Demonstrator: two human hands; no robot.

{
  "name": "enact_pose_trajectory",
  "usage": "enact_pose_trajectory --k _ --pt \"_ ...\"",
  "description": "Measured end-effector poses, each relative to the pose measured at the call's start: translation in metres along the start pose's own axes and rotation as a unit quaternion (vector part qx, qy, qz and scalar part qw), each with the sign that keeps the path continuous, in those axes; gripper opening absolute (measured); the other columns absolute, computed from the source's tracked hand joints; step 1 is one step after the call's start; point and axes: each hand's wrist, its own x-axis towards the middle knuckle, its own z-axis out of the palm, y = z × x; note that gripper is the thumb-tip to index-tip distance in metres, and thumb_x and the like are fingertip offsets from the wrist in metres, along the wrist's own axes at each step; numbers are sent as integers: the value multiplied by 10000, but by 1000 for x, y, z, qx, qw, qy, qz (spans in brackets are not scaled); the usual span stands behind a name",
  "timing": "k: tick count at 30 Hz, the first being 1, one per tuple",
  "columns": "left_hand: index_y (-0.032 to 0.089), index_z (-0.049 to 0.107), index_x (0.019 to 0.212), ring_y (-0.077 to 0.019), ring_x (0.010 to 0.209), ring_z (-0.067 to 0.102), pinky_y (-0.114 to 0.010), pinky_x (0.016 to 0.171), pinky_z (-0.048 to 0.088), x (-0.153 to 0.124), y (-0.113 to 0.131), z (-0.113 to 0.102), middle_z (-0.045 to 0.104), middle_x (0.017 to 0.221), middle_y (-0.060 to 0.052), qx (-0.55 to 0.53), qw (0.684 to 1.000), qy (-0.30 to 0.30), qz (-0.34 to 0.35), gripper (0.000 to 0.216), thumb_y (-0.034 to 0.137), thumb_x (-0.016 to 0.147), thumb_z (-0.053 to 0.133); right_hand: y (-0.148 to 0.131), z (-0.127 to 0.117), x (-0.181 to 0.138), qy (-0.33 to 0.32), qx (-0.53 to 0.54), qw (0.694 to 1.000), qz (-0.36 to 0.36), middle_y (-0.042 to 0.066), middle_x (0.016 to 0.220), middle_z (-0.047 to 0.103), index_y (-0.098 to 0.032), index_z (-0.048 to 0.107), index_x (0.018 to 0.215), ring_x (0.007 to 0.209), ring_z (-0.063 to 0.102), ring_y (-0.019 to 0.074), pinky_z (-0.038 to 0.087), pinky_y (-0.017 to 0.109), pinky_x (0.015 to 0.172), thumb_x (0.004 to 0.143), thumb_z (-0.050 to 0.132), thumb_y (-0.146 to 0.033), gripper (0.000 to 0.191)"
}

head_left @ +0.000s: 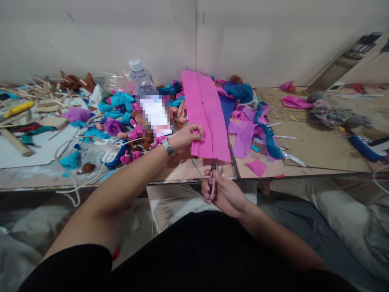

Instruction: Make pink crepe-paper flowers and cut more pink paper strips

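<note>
A long folded sheet of pink crepe paper lies on the low table, running away from me. My left hand, with a watch on the wrist, is closed on the sheet's near left edge and holds it down. My right hand grips small pink-handled scissors just below the sheet's near end. The blades point up at the paper's bottom edge and look nearly closed.
Purple, blue and pink paper scraps lie right of the sheet. A water bottle, paper flowers, a white cable and wooden sticks crowd the left. A cardboard sheet lies right. Someone's light-trousered leg rests at right.
</note>
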Motion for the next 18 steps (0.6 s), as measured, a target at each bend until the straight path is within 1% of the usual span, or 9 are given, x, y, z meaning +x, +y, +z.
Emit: enact_pose_trajectory --k 5,9,11,15,18 --pt "167 557 768 -66 629 582 -218 624 440 -1 0 1 612 745 38 -5 1000 -1 -3 325 123 594 828 -4 -2 2 7 -40 999 -13 -34 756 644 -239 546 1149 540 598 127 425 244 523 1000 667 -561 375" --pt "163 557 765 -57 628 559 -219 629 420 0 0 1 610 750 40 3 1000 -6 1 312 123 608 823 -9 -1 4 12 -48 999 -3 -64 711 601 -243 539 1140 442 521 97 312 212 423 1001 650 -587 388" --pt "162 560 764 -57 628 556 -221 624 414 0 -1 0 617 754 36 12 1000 -9 2 310 131 612 828 -11 0 5 12 -44 999 0 -76 679 567 -238 542 1127 421 488 85 278 207 411 1019 628 -578 367" --pt "167 562 785 -63 632 576 -223 631 431 0 -3 -1 623 761 36 8 1000 -22 2 325 157 623 844 -15 2 5 8 -25 1000 9 -93 629 511 -239 528 1080 407 437 72 294 202 430 1049 597 -541 312" --pt "169 564 796 -67 628 583 -222 629 436 -2 -2 0 620 757 37 2 1000 -25 -3 331 164 624 847 -16 2 5 6 -15 1000 13 -98 622 498 -242 514 1060 401 411 68 272 202 425 1047 606 -538 311"
